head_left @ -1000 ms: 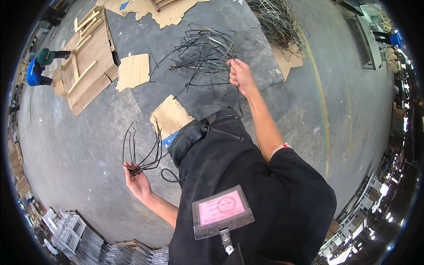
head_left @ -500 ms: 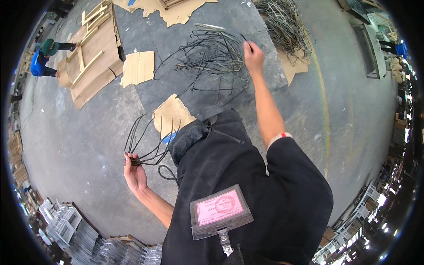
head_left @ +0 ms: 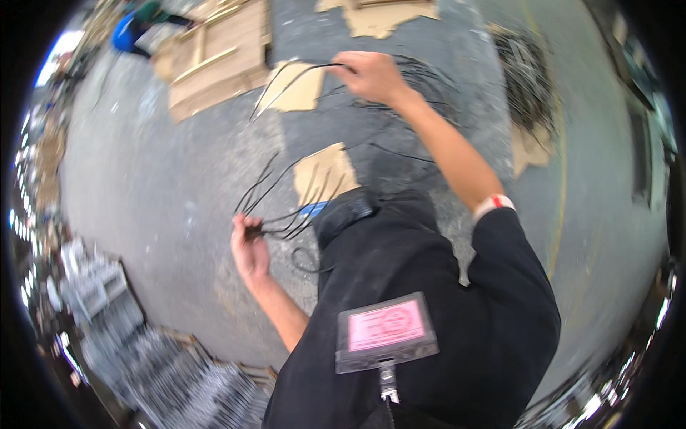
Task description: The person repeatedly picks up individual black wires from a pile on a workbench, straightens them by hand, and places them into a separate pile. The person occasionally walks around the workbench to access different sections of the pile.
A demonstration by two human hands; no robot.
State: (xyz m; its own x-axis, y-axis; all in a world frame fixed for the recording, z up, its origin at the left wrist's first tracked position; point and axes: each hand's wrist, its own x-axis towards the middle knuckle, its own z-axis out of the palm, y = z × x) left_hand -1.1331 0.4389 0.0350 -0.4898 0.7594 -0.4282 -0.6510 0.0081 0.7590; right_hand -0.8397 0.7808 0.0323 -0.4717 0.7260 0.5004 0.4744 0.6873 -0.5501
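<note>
My left hand [head_left: 251, 250] is closed around a bunch of thin dark wires [head_left: 254, 232]; their free ends fan out up and to the right. Farther out, my right hand [head_left: 371, 77] pinches bent wire [head_left: 309, 71], whose two visible lengths curve left and down over a cardboard piece [head_left: 304, 93]. Partly hidden behind that hand and forearm, a loose tangle of wire [head_left: 429, 82] lies on the floor. A smaller cardboard piece [head_left: 321, 171] lies between my hands, near my knee, behind some of the bunched wire ends. Motion blurs the finer strands.
A larger heap of wire [head_left: 525, 79] rests on cardboard at the right. At far left a person in blue [head_left: 128, 34] bends over a brown panel with wooden strips [head_left: 221, 75]. Stacked grey metal parts [head_left: 179, 379] stand at lower left.
My right hand has moved left from the tangle, bringing bent wire with it. My left hand still holds its bunch. The whole view has shifted, with the floor items now farther right.
</note>
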